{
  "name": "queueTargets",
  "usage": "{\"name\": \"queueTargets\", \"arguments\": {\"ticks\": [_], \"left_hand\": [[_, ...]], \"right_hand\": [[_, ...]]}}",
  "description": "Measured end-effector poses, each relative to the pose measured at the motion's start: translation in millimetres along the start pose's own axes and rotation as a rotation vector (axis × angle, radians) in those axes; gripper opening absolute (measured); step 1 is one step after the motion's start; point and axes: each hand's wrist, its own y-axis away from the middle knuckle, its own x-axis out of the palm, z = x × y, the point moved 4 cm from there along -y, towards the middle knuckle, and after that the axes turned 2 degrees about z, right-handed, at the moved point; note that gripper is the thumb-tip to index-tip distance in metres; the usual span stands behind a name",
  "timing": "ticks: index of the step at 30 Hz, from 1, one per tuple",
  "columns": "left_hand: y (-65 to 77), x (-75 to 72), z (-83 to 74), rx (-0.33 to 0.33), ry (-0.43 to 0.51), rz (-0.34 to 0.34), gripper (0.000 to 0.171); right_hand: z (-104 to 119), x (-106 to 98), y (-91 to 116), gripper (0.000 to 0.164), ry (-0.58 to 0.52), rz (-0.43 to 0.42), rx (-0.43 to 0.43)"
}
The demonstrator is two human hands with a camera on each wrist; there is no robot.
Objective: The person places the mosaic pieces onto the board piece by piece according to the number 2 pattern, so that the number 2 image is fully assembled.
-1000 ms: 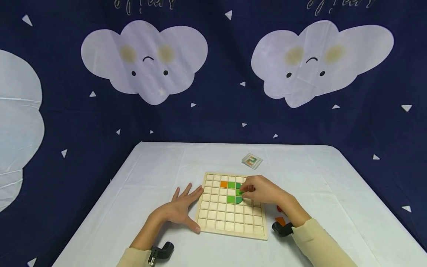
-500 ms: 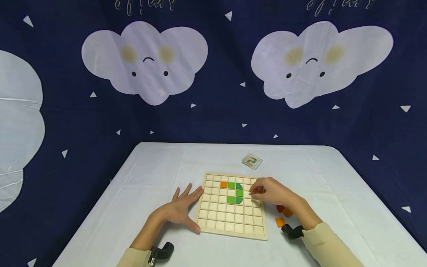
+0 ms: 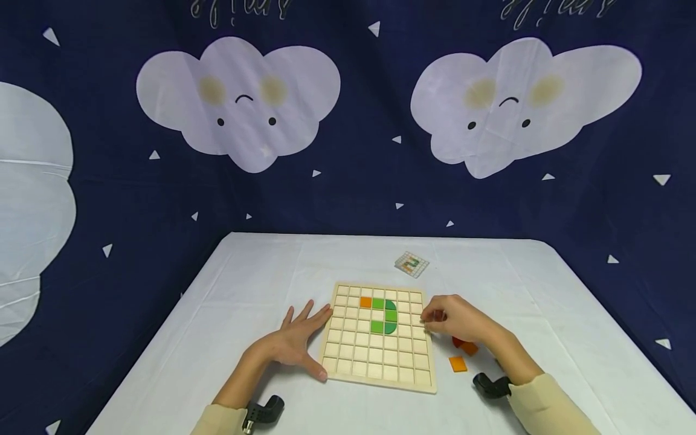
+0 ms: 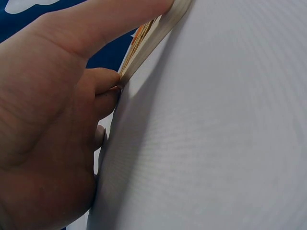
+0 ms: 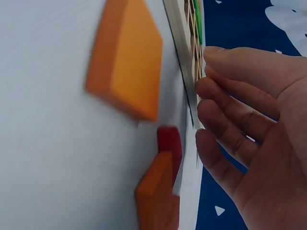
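Observation:
A square wooden grid board (image 3: 375, 367) lies on the table. On it sit an orange square tile (image 3: 366, 302), green square tiles (image 3: 391, 316) and two darker green rounded tiles (image 3: 390, 328), forming a hooked shape. With fingers spread, my left hand (image 3: 293, 344) rests against the board's left edge; its thumb touches the side near the front corner. My right hand (image 3: 461, 318) hovers at the right edge, fingers loosely curled and nothing between them. Below it lie loose tiles: an orange square (image 3: 458, 364), a darker orange one (image 3: 470, 348) and a red one (image 5: 169, 143).
Behind the board lies a small card (image 3: 411, 264) printed with a grid and a coloured pattern. A white cloth covers the table (image 3: 261, 260). Dark blue fabric (image 3: 370, 199) with clouds hangs behind it. Black wrist cameras (image 3: 491, 386) sit at both sleeves.
My right hand has moved right, from over the green tiles to the board's right edge, uncovering the tiles there and the loose orange pieces. The left hand stays in place.

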Motion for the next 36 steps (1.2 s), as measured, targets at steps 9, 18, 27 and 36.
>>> {"name": "queueTargets", "arguments": {"ticks": [9, 18, 27, 36], "left_hand": [[0.5, -0.5, -2.3, -0.002, 0.002, 0.001, 0.135], [0.1, 2.0, -1.2, -0.029, -0.009, -0.008, 0.136], [0.9, 2.3, -1.8, -0.019, -0.016, -0.016, 0.136], [0.1, 1.7, -1.3, -0.01, -0.01, -0.018, 0.137]], "right_hand": [[-10, 2, 13, 0.01, 0.002, 0.021, 0.029], [-17, 2, 18, 0.01, -0.006, 0.023, 0.029], [-18, 2, 26, 0.005, -0.042, 0.042, 0.025], [-20, -3, 32, 0.004, 0.002, 0.026, 0.024]]}}
